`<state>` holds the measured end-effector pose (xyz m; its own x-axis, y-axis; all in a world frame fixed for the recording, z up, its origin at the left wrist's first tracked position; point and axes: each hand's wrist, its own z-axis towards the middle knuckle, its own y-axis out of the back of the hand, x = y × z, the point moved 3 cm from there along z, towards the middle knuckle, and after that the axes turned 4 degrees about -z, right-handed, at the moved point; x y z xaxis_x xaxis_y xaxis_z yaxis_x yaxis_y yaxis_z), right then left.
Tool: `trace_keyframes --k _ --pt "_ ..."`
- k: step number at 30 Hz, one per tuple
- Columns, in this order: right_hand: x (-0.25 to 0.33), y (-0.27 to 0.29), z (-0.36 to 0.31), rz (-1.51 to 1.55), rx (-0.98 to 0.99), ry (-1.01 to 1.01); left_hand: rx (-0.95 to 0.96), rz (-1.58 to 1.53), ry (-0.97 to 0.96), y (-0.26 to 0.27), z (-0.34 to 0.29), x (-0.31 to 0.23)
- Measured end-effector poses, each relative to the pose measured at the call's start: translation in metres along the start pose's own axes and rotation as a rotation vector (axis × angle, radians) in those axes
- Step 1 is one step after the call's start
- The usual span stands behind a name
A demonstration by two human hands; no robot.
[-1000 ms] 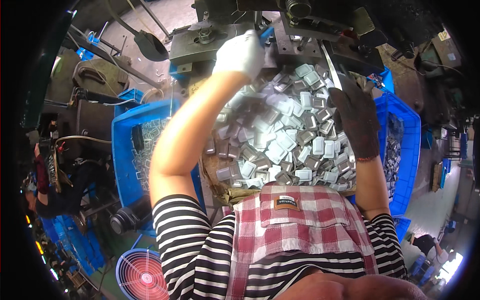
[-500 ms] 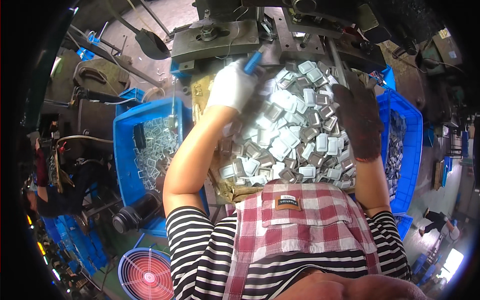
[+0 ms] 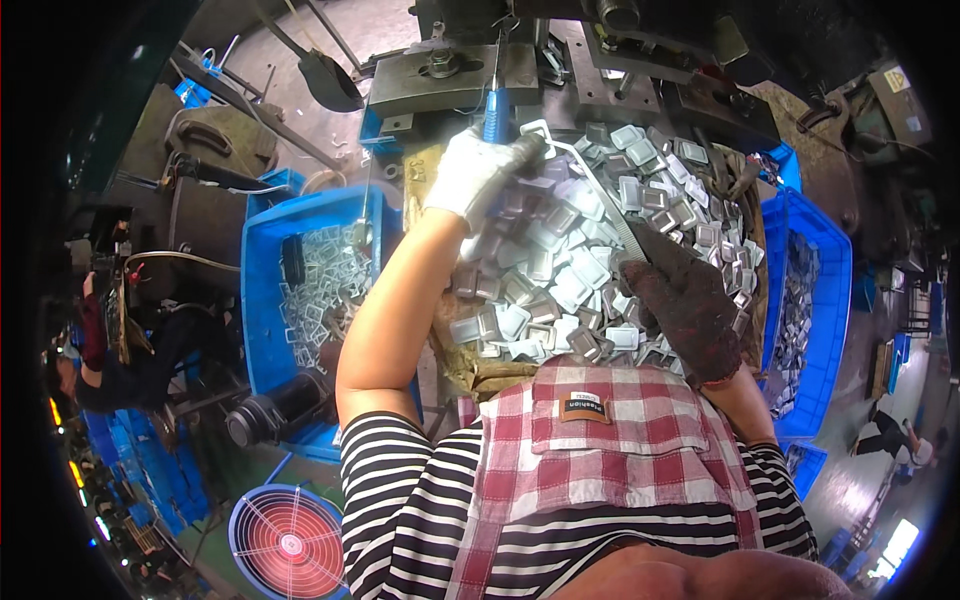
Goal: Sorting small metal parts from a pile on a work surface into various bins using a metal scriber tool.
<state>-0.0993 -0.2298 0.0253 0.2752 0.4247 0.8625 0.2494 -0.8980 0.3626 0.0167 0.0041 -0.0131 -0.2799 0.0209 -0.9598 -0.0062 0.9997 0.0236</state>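
Note:
My left hand [image 3: 475, 178], in a white glove with dark fingertips, is closed around the blue handle of a thin-shafted tool [image 3: 496, 115]. The shaft points up toward the press. My right hand [image 3: 690, 300], in a dark glove, grips long metal tweezers [image 3: 598, 187] slanting up and left. At their tip, beside my left fingertips, is a small pale metal piece [image 3: 540, 130]; whether the fingers or the tweezers hold it I cannot tell. Below both hands spreads a heap of small rectangular metal pieces [image 3: 570, 285], silvery and grey.
Along the far edge stands the press, with a bolted steel block [image 3: 450, 75]. A blue crate [image 3: 262, 300] with metal frames stands on the left, another blue crate [image 3: 835, 300] with metal parts on the right. A fan [image 3: 290, 545] is at lower left. Other people are farther off.
My right hand has come back and inward from the press, bringing the tweezers' tip beside my left fingertips. The blue-handled tool has swung more upright.

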Motion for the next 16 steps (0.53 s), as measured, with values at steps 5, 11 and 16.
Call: trace_keyframes --k 5,11,16 --pt "0.010 0.006 0.003 -0.182 -0.058 0.080 0.028 -0.038 -0.052 0.025 0.003 0.013" --pt "-0.018 0.010 0.012 -0.165 -0.108 0.106 -0.017 0.487 -0.053 0.050 -0.008 0.008" --pt "-0.019 0.018 0.015 -0.100 -0.189 0.122 0.155 1.036 -0.140 0.026 0.026 -0.009"
